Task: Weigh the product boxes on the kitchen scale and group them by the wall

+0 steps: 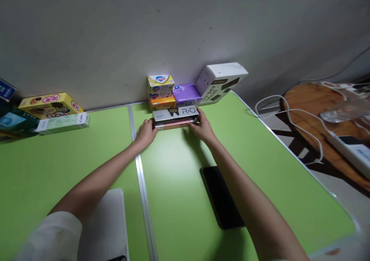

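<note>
My left hand (146, 133) and my right hand (203, 127) grip opposite ends of a silver and black toothpaste box (176, 115) marked R&O, with a tooth shape on it. Under it shows a pinkish strip, perhaps a second box; I cannot tell whether it is separate. Just behind are stacked yellow soap boxes (160, 84), an orange pack (163, 102) and a purple soft pack (186, 94). To their right a white carton (222, 82) leans against the wall. Both thumbs are on the near side of the toothpaste box.
A dark phone (221, 197) lies beside my right forearm, and a white flat case (106, 226) by my left. Yellow snack box (52, 105), light green box (63, 122) and dark green box (17, 122) stand at far left. White cables (285, 107) hang by a wooden stool (306, 99).
</note>
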Tool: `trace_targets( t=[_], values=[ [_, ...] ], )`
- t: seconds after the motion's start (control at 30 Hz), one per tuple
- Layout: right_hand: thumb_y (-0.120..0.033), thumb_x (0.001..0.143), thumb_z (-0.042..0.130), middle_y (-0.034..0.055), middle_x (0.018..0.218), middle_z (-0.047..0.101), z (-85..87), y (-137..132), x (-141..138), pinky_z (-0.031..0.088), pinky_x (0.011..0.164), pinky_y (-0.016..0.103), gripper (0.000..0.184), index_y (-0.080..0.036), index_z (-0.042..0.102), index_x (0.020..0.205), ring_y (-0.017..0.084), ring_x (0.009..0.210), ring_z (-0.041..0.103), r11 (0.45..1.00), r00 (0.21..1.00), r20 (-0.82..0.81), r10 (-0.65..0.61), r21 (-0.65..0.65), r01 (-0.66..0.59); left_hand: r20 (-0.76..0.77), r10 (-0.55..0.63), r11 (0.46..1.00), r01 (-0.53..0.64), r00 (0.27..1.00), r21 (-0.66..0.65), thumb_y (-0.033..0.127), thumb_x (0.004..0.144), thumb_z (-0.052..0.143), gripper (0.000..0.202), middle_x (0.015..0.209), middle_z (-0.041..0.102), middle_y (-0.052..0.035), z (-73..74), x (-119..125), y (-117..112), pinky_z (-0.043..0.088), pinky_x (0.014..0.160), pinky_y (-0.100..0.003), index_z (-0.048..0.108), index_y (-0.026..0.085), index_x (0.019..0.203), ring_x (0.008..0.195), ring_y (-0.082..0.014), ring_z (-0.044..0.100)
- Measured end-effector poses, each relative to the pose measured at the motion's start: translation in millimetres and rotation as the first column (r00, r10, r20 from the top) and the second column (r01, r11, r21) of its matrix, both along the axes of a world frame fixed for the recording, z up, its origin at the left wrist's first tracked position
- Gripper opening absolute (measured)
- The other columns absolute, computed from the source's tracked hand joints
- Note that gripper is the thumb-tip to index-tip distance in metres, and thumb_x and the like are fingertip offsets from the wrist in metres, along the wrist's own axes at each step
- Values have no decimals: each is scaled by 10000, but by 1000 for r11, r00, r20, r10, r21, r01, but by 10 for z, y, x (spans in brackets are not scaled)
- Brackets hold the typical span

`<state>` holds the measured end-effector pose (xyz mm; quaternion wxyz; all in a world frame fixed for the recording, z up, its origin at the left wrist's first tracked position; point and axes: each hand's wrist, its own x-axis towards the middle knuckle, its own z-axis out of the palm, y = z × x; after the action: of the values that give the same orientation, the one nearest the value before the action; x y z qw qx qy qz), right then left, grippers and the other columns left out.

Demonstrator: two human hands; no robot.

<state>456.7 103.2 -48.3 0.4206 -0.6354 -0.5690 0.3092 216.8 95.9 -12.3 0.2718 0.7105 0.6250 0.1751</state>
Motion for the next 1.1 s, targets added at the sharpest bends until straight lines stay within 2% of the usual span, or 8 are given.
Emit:
trace_targets(
  t=[0.17,0.27,0.43,0.6,0.8,0.93,1.1],
  values=[
    [-204,621,664,83,1265,590,-80,299,9,447,965,490,755,-244,448,1343,303,1128,552,995,999,30,-15,104,11,-3,41,998,-41,999,39,207,858,565,308,1101,602,-150,-33,62,229,480,841,-350,569,114,1152,983,-272,615],
    [-220,615,678,77,1172,636,-113,366,15,456,935,504,698,-242,501,1290,299,1038,582,992,998,51,-20,125,14,8,50,997,-50,999,52,222,852,581,294,1093,599,-145,-75,65,275,480,842,-350,578,121,1128,980,-273,612],
    [-228,625,672,62,979,653,-128,356,19,495,830,477,521,-221,590,1139,256,834,586,993,996,81,-28,113,19,42,44,997,-47,998,63,218,860,572,311,1099,590,-156,-120,62,247,486,842,-364,563,104,1149,983,-274,605],
    [-229,618,669,51,889,625,-119,351,12,489,797,456,436,-202,589,1046,238,780,563,995,995,85,-42,93,34,62,39,997,-43,997,68,196,860,567,335,1080,586,-150,-100,68,215,498,827,-372,548,96,1179,968,-268,609],
    [-253,612,676,46,874,633,-151,365,20,502,756,453,389,-212,587,988,233,739,568,995,997,68,-47,88,41,62,25,997,-30,998,75,235,901,523,454,1164,540,-169,-85,94,173,505,839,-376,430,91,1322,1001,-273,603],
    [-274,614,688,62,902,653,-175,379,27,507,758,456,405,-202,597,1002,240,754,580,995,997,62,-42,91,36,-21,10,996,-8,1000,88,236,928,466,426,1181,526,-191,-87,125,163,486,891,-414,428,66,1317,1048,-307,584],
    [-363,644,693,68,935,674,-141,368,41,507,760,447,431,-186,607,1028,242,772,590,995,998,69,-13,101,6,-112,7,995,4,994,95,218,938,442,434,1180,537,-179,-72,150,160,487,895,-408,382,80,1346,1054,-288,586]
  ],
)
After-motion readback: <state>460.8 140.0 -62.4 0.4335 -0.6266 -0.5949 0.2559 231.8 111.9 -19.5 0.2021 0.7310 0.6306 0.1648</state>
